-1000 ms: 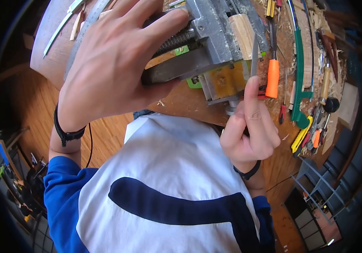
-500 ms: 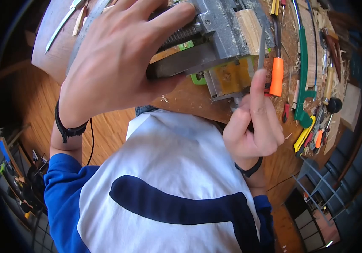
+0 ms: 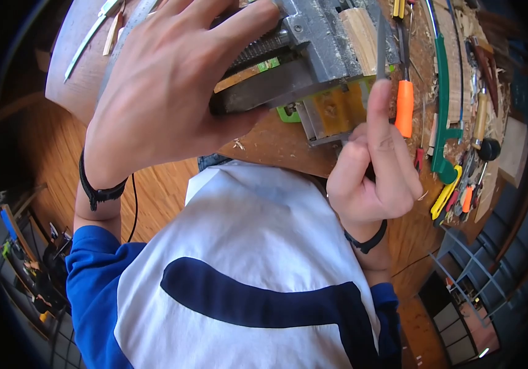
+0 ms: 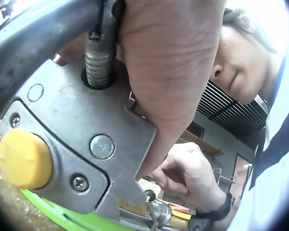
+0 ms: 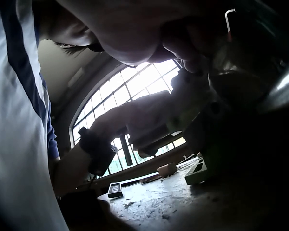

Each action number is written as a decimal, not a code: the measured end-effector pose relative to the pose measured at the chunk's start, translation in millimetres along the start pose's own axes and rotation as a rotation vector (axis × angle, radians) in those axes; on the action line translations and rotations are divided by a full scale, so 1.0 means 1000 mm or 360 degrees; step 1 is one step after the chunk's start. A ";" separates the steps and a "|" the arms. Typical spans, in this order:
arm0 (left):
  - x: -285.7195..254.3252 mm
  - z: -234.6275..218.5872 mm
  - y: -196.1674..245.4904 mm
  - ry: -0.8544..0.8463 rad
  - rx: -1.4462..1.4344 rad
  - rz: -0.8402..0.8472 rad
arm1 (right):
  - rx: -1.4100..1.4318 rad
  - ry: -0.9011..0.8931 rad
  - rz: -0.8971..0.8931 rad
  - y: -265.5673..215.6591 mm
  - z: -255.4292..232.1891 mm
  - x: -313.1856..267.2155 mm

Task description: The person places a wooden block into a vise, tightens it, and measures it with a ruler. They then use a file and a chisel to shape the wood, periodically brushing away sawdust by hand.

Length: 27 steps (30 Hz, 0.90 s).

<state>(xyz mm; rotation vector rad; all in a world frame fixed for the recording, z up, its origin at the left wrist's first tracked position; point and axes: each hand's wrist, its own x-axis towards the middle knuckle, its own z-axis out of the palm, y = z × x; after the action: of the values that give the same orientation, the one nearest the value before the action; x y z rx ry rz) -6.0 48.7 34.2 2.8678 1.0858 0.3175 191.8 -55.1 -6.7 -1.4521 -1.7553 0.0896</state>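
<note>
A grey metal vise (image 3: 319, 49) dusted with shavings holds an upright-grained pale wood piece (image 3: 361, 40) at its right end. Spread over the vise's left part, the left hand (image 3: 165, 92) grips it, its thumb along the near side of the dark metal block. The left wrist view shows that palm above the vise's metal face (image 4: 86, 115). The right hand (image 3: 378, 154) holds a thin grey file (image 3: 381, 55), index finger extended along it and the other fingers curled. The file lies beside the wood's right edge; whether they touch is unclear. The right wrist view is very dark.
Right of the vise lie an orange-handled tool (image 3: 404, 107), a green saw frame (image 3: 442, 104), a yellow cutter (image 3: 445, 194) and scattered shavings. A metal ruler (image 3: 116, 55) and a thin pale tool (image 3: 85, 46) are left of the left hand.
The right hand and file have moved forward along the wood piece, away from the body. The left hand keeps its place on the vise. The head view has shifted slightly.
</note>
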 end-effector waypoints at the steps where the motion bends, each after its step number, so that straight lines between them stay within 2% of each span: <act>1: 0.000 -0.001 -0.003 -0.0013 -0.0090 0.0038 | -0.0011 -0.0003 0.0004 -0.001 0.000 0.002; 3: -0.002 -0.007 -0.011 -0.0040 -0.0266 0.0101 | -0.0024 -0.0016 0.0003 -0.003 0.000 0.005; 6: -0.001 -0.018 -0.006 -0.0301 -0.0167 -0.0056 | -0.0112 -0.0122 0.0058 -0.006 -0.010 -0.008; 9: 0.000 -0.014 -0.007 -0.0052 -0.0244 0.0053 | -0.0100 -0.0121 0.0065 -0.004 -0.015 -0.019; 18: -0.001 -0.015 -0.006 -0.0104 -0.0177 0.0030 | -0.0229 -0.0339 0.0098 -0.019 -0.028 0.006; 21: 0.001 -0.008 0.011 -0.0033 0.0113 -0.0075 | -0.0271 -0.0371 0.0107 -0.019 -0.034 -0.005; 24: -0.009 0.011 -0.012 -0.0028 0.0001 -0.0027 | -0.0247 -0.0353 0.0097 -0.020 -0.032 -0.004; 27: -0.001 -0.010 -0.009 -0.0073 -0.0234 0.0068 | -0.0226 -0.0396 0.0130 -0.021 -0.032 0.010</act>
<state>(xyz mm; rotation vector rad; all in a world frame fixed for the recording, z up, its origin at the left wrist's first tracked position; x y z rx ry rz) -14.8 54.2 42.4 2.7574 0.9521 0.3177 195.6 -67.2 30.4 -1.6750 -1.9334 0.1994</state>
